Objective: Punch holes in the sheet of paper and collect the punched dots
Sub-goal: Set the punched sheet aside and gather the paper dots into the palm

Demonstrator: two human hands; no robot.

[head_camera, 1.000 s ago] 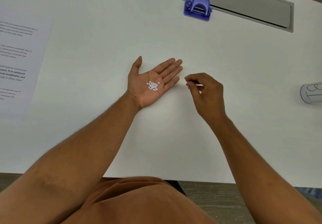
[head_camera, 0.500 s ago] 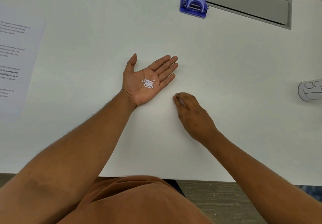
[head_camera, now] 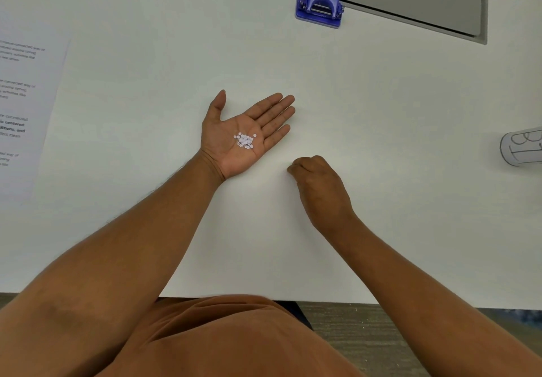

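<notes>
Head view of a white desk. The left hand lies palm up and flat near the middle of the desk, fingers spread slightly and extended toward the far right corner; it is open. A small heap of punched dots, white and round, rests in the hollow of its palm. The right hand lies just beside the left hand, on the near-right side of it, back upward, fingers curled under with the fingertips pressed to the desk surface; whether anything is pinched beneath them cannot be told. The two hands are close but not touching. The sheet of paper, printed with blocks of text, lies flat at the left edge of the desk, partly cut off by the frame. A blue hole punch stands at the far edge, touching the near-left corner of a grey recessed cable tray. A white cylindrical object with dark line markings lies at the right edge, only partly in view.
</notes>
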